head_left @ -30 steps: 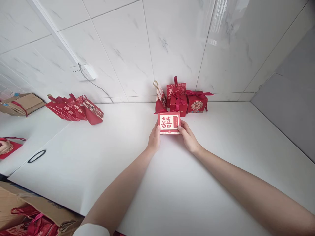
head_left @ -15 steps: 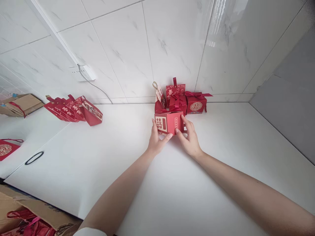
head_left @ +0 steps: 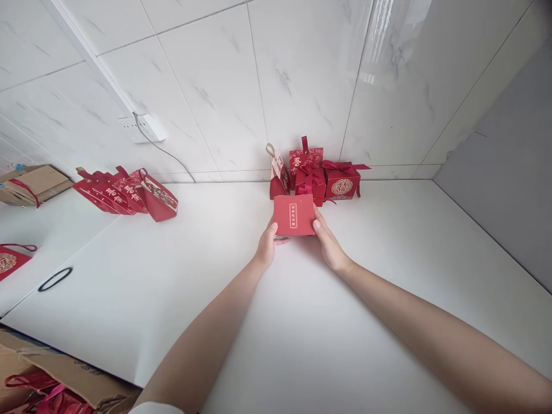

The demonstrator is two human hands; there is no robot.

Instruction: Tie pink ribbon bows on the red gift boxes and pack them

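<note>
Between my two hands is a red gift box (head_left: 282, 217), its plain red side with a small framed column of characters turned toward me. My left hand (head_left: 267, 241) grips its left side, thumb on the near face and fingers partly beneath. My right hand (head_left: 330, 241) holds the right side, the thumb at the edge and the other fingers largely behind the box. Just behind stand a red box with a ribbon bow (head_left: 311, 179), a box with a round gold emblem (head_left: 342, 183), a tall red box (head_left: 306, 156) and a tapered box with a loop (head_left: 278, 172).
A row of red boxes (head_left: 118, 192) leans at the left of the white table (head_left: 194, 276). Farther left lie a brown cardboard piece (head_left: 37, 184), another red box (head_left: 12, 261) and a black ring (head_left: 55, 279). A carton (head_left: 81, 376) holding red boxes sits lower left. The tiled wall (head_left: 215, 86) bounds the back.
The box between my hands has turned, so the face with the double characters no longer shows and the plain red face points toward me. Both hands have shifted their grip to its sides.
</note>
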